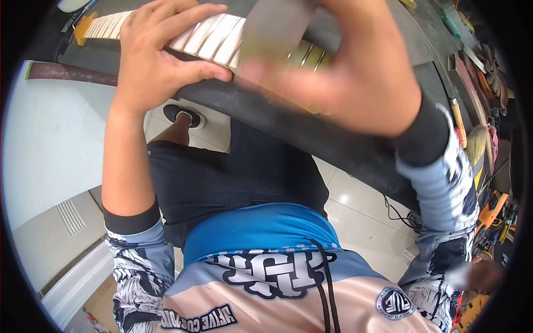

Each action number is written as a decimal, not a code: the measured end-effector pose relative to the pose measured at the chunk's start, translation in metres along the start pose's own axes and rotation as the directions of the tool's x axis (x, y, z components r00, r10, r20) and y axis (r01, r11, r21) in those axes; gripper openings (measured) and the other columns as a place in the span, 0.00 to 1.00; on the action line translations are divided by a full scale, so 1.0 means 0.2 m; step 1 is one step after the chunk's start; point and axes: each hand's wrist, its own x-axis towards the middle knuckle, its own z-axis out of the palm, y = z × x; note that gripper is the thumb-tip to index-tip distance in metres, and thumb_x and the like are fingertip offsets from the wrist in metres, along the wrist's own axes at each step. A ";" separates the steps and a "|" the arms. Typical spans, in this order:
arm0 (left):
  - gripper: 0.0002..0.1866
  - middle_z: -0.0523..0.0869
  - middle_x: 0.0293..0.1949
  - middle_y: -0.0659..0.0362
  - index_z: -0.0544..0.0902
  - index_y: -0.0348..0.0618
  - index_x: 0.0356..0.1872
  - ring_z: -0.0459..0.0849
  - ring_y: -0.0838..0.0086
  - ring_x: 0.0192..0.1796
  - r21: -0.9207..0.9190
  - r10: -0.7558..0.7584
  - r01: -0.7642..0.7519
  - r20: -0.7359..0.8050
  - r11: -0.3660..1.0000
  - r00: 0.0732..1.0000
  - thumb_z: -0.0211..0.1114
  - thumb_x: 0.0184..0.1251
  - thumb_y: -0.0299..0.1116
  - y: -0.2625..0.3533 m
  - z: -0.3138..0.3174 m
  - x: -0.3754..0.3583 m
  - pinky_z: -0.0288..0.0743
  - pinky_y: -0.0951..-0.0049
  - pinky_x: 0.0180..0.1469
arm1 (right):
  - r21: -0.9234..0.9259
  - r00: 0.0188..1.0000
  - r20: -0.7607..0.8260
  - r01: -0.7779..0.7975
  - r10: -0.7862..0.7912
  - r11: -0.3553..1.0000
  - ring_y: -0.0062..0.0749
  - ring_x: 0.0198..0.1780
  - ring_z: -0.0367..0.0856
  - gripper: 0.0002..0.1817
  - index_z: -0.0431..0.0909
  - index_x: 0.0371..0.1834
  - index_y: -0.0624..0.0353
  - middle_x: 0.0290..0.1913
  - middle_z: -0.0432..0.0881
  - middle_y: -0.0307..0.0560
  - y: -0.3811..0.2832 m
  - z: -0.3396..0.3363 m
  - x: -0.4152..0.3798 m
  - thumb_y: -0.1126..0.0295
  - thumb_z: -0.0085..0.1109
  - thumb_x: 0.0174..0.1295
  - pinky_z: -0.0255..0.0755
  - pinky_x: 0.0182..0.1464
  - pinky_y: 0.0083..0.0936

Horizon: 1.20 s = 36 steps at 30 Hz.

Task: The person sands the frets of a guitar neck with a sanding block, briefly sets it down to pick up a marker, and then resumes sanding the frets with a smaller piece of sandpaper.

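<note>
A guitar neck with a pale fretboard (214,41) and dark fret lines lies across the dark workbench (216,105) at the top. My left hand (158,53) grips the neck from above, its thumb along the near edge and its fingers over the far side. Over the neck's right part, my right hand (355,83) is closed around a flat grey block (275,28), blurred by motion. That block rests on or just above the frets and hides part of them. Beyond it, the fretboard looks yellowish. An orange-yellow piece (83,29) is at the neck's left end.
Along the right edge lie many tools, among them a wooden-handled tool (458,119), a brush (476,145) and an orange tool (491,211). A white panel (55,139) stands at the left. Black cables (402,216) lie on the tiled floor below the bench.
</note>
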 end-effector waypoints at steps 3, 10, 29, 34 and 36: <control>0.46 0.87 0.57 0.59 0.88 0.46 0.59 0.79 0.60 0.63 -0.042 0.045 -0.047 -0.046 0.998 0.998 0.77 0.41 0.69 0.02 0.01 0.02 0.61 0.56 0.71 | 0.132 0.968 -0.136 -0.195 0.213 0.972 0.55 0.57 0.71 0.33 0.76 0.60 0.53 0.54 0.75 0.59 0.09 0.04 -0.06 0.58 0.81 0.51 0.66 0.65 0.52; 0.46 0.87 0.57 0.59 0.87 0.46 0.58 0.79 0.61 0.63 -0.028 0.018 -0.018 -0.010 0.999 1.000 0.76 0.42 0.71 0.02 0.02 0.05 0.60 0.55 0.71 | -0.178 0.999 0.035 0.020 -0.014 0.984 0.61 0.63 0.67 0.35 0.76 0.62 0.53 0.58 0.72 0.66 0.10 -0.05 -0.07 0.62 0.81 0.49 0.68 0.65 0.52; 0.41 0.88 0.46 0.65 0.91 0.57 0.54 0.82 0.64 0.54 -0.019 0.047 -0.049 -0.102 0.999 0.994 0.78 0.36 0.69 0.01 -0.02 0.14 0.65 0.56 0.63 | 0.348 0.962 0.037 -0.266 0.271 0.899 0.63 0.64 0.69 0.36 0.78 0.64 0.52 0.63 0.71 0.68 -0.08 -0.07 0.04 0.59 0.82 0.49 0.67 0.69 0.52; 0.41 0.88 0.46 0.65 0.91 0.57 0.54 0.82 0.64 0.55 -0.031 0.063 -0.066 -0.088 0.997 0.994 0.76 0.39 0.70 0.03 -0.05 0.16 0.64 0.55 0.63 | 0.373 0.927 -0.122 -0.288 0.355 0.882 0.56 0.59 0.72 0.34 0.77 0.58 0.58 0.60 0.75 0.64 0.09 0.04 0.00 0.60 0.82 0.49 0.69 0.68 0.47; 0.41 0.88 0.46 0.65 0.91 0.57 0.54 0.83 0.64 0.54 -0.016 0.064 -0.066 -0.103 0.998 0.993 0.78 0.37 0.69 0.01 -0.04 0.14 0.65 0.56 0.63 | 0.433 0.944 -0.093 -0.247 0.316 0.867 0.56 0.59 0.72 0.34 0.77 0.57 0.57 0.55 0.79 0.60 -0.03 0.00 -0.01 0.60 0.82 0.48 0.67 0.69 0.46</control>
